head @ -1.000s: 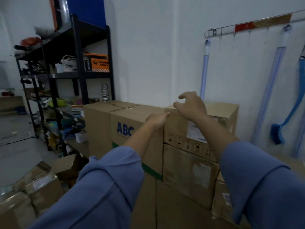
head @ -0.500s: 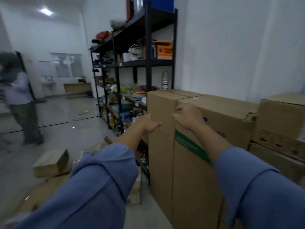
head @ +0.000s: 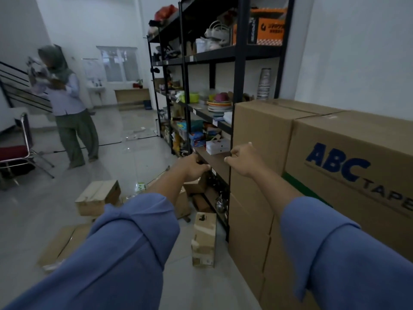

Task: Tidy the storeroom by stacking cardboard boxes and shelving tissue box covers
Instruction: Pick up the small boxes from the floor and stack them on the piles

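My left hand (head: pixel 192 167) hangs in the air in front of the black shelf unit (head: pixel 241 63), curled into a loose fist with nothing in it. My right hand (head: pixel 244 159) hovers just left of the stacked cardboard boxes (head: pixel 263 135), fingers half bent, thumb apart, holding nothing. A large box printed ABC TAPE (head: pixel 348 157) stands to the right of that stack. On the floor below lie a small brown box (head: pixel 98 196) and a narrow box standing on end (head: pixel 204 238). I cannot pick out any tissue box covers.
Flattened cardboard (head: pixel 62 242) lies on the tiles at lower left. More small boxes crowd the foot of the shelf (head: pixel 196 186). A person (head: pixel 69 104) stands at the left, near a red-seated chair (head: pixel 15 151). The shelves hold plates, cups and packets.
My view has swung left from the box stack by the wall to the shelf and open floor. Both hands left the top box and now hang free in the air.
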